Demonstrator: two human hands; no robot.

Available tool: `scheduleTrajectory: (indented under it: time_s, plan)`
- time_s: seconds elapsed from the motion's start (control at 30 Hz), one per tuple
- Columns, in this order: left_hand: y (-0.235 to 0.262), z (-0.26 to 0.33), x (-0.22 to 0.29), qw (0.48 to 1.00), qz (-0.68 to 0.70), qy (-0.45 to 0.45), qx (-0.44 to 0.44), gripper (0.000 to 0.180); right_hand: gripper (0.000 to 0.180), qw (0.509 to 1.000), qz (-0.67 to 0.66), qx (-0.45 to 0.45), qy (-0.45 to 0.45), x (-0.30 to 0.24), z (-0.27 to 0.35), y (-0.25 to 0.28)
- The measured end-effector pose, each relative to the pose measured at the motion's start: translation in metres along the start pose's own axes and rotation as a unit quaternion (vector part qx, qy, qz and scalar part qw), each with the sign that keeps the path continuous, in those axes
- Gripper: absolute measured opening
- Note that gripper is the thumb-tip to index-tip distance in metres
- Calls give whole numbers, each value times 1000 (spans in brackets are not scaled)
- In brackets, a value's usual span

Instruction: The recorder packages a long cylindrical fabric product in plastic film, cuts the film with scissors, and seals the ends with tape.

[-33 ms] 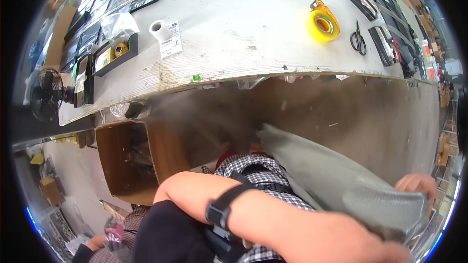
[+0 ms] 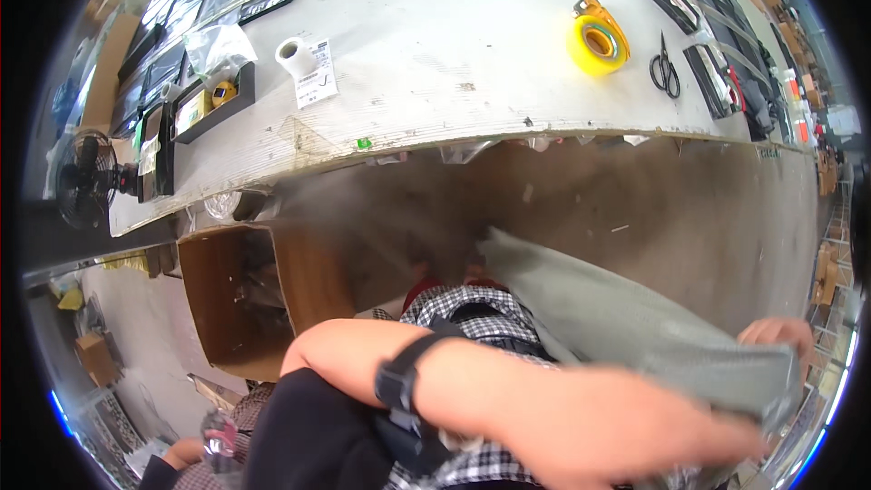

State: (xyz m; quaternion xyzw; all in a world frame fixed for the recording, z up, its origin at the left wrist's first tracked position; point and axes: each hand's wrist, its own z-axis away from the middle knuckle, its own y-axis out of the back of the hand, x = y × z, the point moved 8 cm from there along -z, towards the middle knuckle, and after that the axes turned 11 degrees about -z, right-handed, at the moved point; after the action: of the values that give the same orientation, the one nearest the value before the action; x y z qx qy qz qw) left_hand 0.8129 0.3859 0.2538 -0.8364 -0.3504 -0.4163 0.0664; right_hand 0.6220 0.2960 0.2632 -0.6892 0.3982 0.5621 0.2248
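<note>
A long grey-green sheet (image 2: 635, 318), glossy toward its right end, slants from the floor in front of me to my right side. At its far right corner, the fingers of my right hand (image 2: 778, 336) are curled over the edge and grip it. My left arm, with a black wrist strap, reaches across my body to the right. My left hand (image 2: 649, 426) lies over the near part of the sheet. Motion smears its fingers, so their grip does not show.
On the white worktable (image 2: 426, 63) lie a yellow tape roll in a dispenser (image 2: 599, 41), scissors (image 2: 666, 71), a white roll (image 2: 295, 56) and black trays (image 2: 218, 104). An open cardboard box (image 2: 313, 286) stands below left, near another person's arm (image 2: 181, 452). A fan (image 2: 86, 177) stands at the left.
My left hand and forearm have shifted slightly up and to the left over the sheet. My right hand keeps its hold on the corner.
</note>
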Motion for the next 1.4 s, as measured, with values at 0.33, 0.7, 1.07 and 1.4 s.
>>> scheduleTrajectory:
  time_s: [0.33, 0.7, 1.07, 1.4]
  plan:
    - [0, 88, -97, 935, -338, 25, 109, 90, 33, 870, -391, 136, -269, 68, -110, -96]
    - [22, 142, -61, 928, -170, 240, 228, 84, 27, 830, -506, 4, -235, 48, -115, -109]
    - [8, 134, -99, 912, -92, 357, 181, 79, 23, 805, -544, -14, -238, 48, -122, -97]
    - [28, 80, -110, 889, -86, 361, 269, 97, 33, 836, -423, -91, -336, 283, -107, -94]
